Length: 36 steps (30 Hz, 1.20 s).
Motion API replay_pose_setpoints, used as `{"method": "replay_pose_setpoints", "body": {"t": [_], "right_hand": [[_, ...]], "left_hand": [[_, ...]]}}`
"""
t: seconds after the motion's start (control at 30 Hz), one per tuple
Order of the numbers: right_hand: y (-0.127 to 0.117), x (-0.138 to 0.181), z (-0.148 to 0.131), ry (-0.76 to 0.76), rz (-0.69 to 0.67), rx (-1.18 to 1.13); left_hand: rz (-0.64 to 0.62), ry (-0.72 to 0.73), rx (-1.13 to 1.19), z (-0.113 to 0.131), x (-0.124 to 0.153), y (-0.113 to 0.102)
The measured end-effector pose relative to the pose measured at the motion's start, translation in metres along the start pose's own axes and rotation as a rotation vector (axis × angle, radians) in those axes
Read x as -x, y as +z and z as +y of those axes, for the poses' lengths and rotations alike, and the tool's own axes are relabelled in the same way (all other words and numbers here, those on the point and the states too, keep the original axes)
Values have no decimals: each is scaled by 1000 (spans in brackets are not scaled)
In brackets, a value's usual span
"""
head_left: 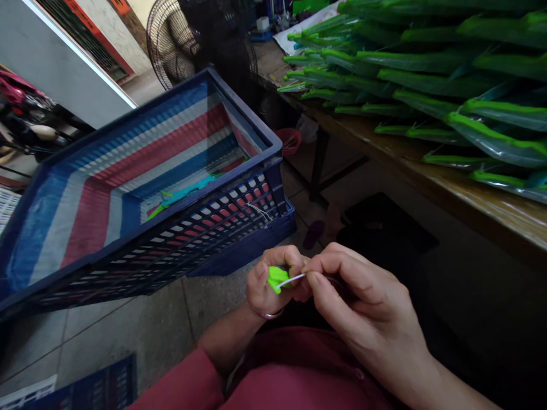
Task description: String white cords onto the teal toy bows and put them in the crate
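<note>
My left hand (260, 287) is closed around a small bright green plastic piece (277, 277), whose near end shows between thumb and fingers. A thin white string (293, 280) comes out of that end. Thumb and index finger of my right hand (363, 307) pinch the string close beside the piece. Both hands are held together in front of my body, with the fingertips nearly touching. The rest of the green piece is hidden inside my left hand, so its full shape cannot be made out.
A blue crate (273, 142) with a striped red, white and blue liner stands at the left; turquoise and green items (188, 191) lie in it. On the wooden table (427, 176) at the right are many green-edged packs (491, 128). A fan (171, 42) stands behind the crate.
</note>
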State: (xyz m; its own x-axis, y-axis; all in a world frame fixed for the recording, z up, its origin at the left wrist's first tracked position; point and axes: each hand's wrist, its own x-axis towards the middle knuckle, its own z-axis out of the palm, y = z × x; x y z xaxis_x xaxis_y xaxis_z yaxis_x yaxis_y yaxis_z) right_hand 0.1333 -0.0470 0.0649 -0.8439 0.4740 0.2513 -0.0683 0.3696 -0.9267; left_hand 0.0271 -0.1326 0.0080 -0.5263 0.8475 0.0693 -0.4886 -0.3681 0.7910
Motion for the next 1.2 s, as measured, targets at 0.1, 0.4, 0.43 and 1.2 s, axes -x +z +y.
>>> {"method": "replay_pose_setpoints", "body": {"t": [0.1,0.4,0.43,1.2], "right_hand": [[0,0,1,-46,13,35],[1,-1,-1,-150,-5,150],[1,-1,-1,-159,-6,151],[10,-15,54,-451,118,591]], "left_hand": [[-23,14,12,-1,0,-2],[-47,40,41,1,-1,-3],[-40,35,41,1,-1,-3],[129,-164,-132,-10,-16,-14]]}}
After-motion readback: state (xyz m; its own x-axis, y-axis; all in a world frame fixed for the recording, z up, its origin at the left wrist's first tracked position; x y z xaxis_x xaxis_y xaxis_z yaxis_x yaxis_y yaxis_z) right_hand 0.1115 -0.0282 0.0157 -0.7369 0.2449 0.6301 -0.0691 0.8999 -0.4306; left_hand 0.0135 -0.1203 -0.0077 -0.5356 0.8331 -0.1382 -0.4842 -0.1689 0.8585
